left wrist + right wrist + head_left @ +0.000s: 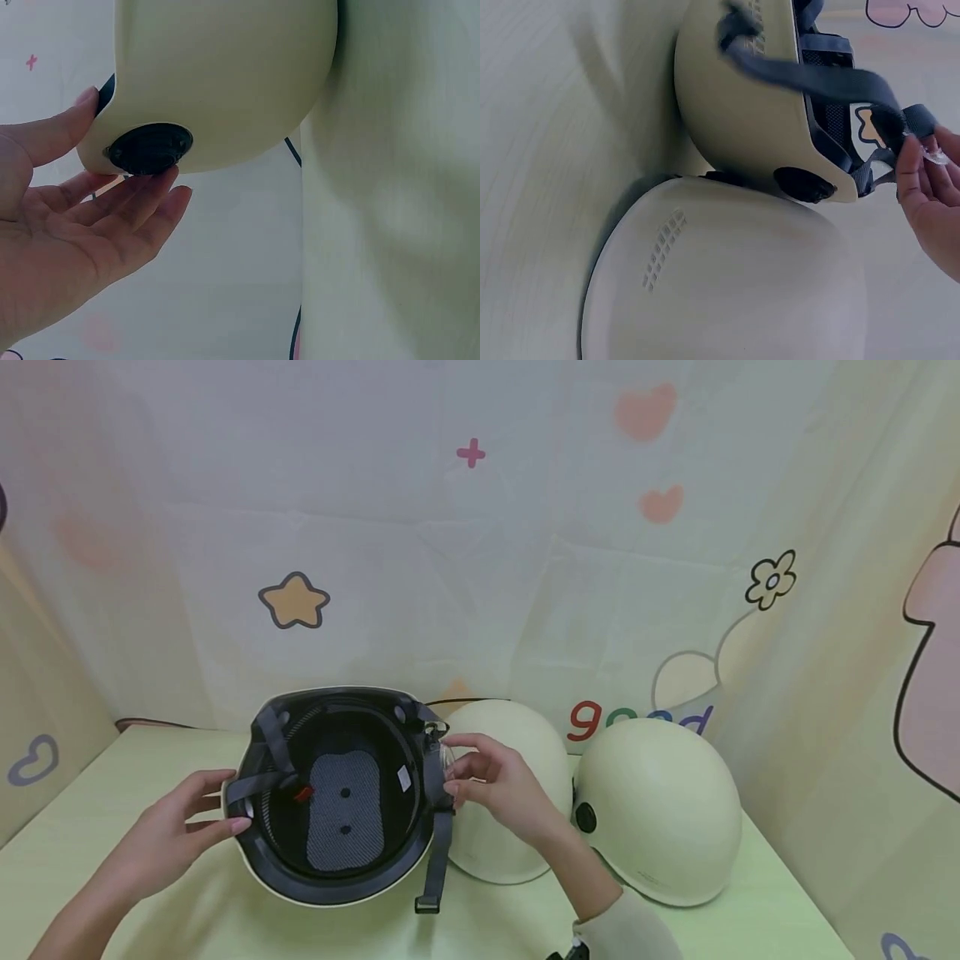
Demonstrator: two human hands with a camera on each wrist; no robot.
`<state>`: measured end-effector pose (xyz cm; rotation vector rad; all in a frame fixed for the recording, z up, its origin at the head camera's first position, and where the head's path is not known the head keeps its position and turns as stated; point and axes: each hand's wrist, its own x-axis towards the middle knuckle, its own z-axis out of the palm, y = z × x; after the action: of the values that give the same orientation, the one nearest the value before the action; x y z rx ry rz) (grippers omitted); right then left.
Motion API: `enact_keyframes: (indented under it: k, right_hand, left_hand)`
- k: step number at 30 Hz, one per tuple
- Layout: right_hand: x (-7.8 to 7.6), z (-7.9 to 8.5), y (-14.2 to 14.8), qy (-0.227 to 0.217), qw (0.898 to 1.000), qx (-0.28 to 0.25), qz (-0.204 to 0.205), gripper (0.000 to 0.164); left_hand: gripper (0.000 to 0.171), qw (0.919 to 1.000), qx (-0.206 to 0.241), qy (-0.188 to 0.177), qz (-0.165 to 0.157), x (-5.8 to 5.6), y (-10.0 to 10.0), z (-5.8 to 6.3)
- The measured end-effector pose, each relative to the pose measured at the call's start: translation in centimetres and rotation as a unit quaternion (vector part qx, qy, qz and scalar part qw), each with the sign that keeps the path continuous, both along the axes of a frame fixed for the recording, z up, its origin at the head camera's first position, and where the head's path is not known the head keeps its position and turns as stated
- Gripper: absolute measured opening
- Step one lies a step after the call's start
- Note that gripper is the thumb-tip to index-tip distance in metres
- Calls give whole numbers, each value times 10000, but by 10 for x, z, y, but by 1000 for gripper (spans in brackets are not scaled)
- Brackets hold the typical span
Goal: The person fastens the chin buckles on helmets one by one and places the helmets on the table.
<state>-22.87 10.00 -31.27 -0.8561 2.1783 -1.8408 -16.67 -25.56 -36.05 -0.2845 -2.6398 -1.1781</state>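
Observation:
An upturned cream helmet (345, 885) stands on the table, its black padded inside facing the head camera. My left hand (168, 839) grips its left rim, thumb on the inner edge and fingers outside. In the left wrist view, those fingertips touch the black oval disc (150, 148) on the shell. At the right rim, my right hand (506, 785) pinches a dark grey chin strap (817, 79) near a bit of clear plastic (934, 156). The strap's loose end, with a black buckle (427, 905), hangs below. A red tab (303, 794) shows on the left strap.
Two more cream helmets stand dome up to the right: one (517, 843) partly behind the right hand, the other (660, 810) farther right. The pale table (247, 935) meets a printed curtain (375, 568) at the back and sides.

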Motion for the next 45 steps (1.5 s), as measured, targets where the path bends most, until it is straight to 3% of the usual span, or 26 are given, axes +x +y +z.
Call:
enact_keyframes:
  k: [5, 12, 22, 30, 36, 41, 45]
  right_hand:
    - [-8, -7, -7, 195, 9996, -130, -145, 54]
    - [-11, -23, -8, 506, 9964, 533, -417, 24]
    - [-10, -29, 0, 901, 9888, 1133, 368, 42]
    - [-6, -32, -2, 1219, 9824, 1392, 266, 47]
    - [-4, -31, -1, 1858, 9729, 1357, 228, 40]
    - [-7, -31, 0, 2373, 9605, 1396, 416, 38]
    - [-9, -31, 2, 2337, 9586, 1495, 636, 36]
  left_hand:
    - [59, 10000, 39, -69, 13, 2, 1, 0]
    - [57, 10000, 15, 5, 86, 4, 2, -1]
    - [57, 9998, 139, 123, 111, 5, -1, -3]
    - [55, 9994, 245, 227, 54, 4, 0, -5]
    - [55, 9997, 91, 234, -1, 1, -2, -3]
    - [57, 10000, 6, 90, -29, -1, -3, -2]
    - [58, 10000, 30, -49, -53, -1, -3, -1]
